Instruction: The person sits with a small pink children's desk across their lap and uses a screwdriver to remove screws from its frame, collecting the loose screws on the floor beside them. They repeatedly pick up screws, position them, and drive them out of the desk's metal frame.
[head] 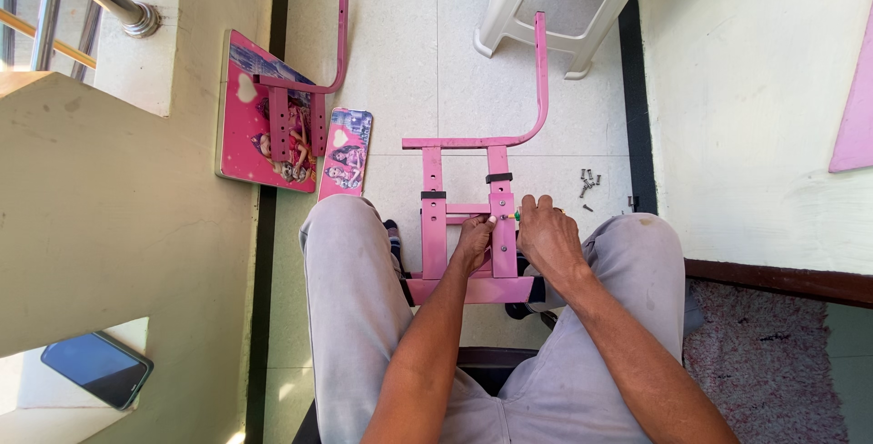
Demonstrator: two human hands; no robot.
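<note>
Right now, as I read it from the head camera:

Left hand (pixel 473 235): I see it curled, fingertips pinched on a small fastener at the right upright of the pink metal frame (pixel 466 216); what exactly sits between the fingers is too small for me to tell.

Right hand (pixel 548 237): clenched around a tool, of which I can make out only a green bit (pixel 518 215) poking out toward the left hand; the knuckles rest just beside the frame's right upright.

Pink metal frame: it lies on the tiled floor (pixel 409 62) between my knees, its lower crossbar close to my lap and its long curved leg reaching away toward the white plastic chair (pixel 555 7).

Both hands: nearly touching each other, meeting at the same spot on the frame.

Loose screws (pixel 588 180): a small scatter on the floor, near the right hand but apart from it.

Second frame piece (pixel 309 80): the same pink tubing, resting on a pink picture-printed board (pixel 264 116) well off to the left.

Smaller printed panel (pixel 346 153): just beside that board, touching the left knee's side.

Phone (pixel 95 367): dark screen, lying on the ledge at far left.

Rug (pixel 764 362): pinkish, at lower right.
</note>
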